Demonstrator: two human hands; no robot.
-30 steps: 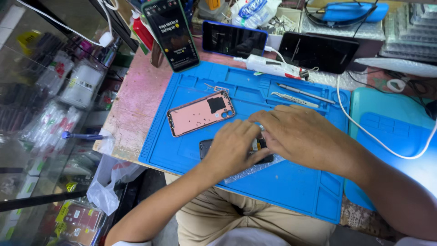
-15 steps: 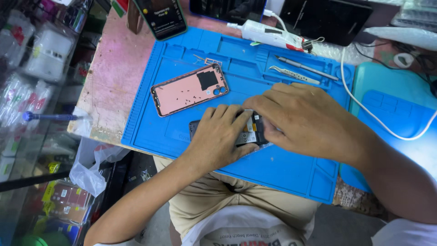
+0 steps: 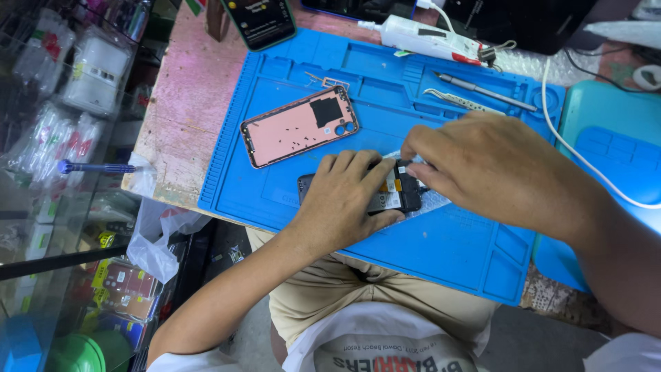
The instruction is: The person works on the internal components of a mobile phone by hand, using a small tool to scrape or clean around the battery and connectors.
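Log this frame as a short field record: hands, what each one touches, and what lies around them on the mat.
left hand: lies flat on the opened phone, pinning it to the mat
right hand: fingertips at the phone's upper end, on its exposed inside
surface: blue work mat on a worn pink table
beside the hands: pink back cover, inner side up, apart from the phone
upper mat: tweezers, slim metal tool
far edge: phone with lit screen

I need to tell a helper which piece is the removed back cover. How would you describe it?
On the blue work mat, look up and left of the left hand. The back cover lies there alone, tilted: a pale pink rectangle with a black patch and camera holes.
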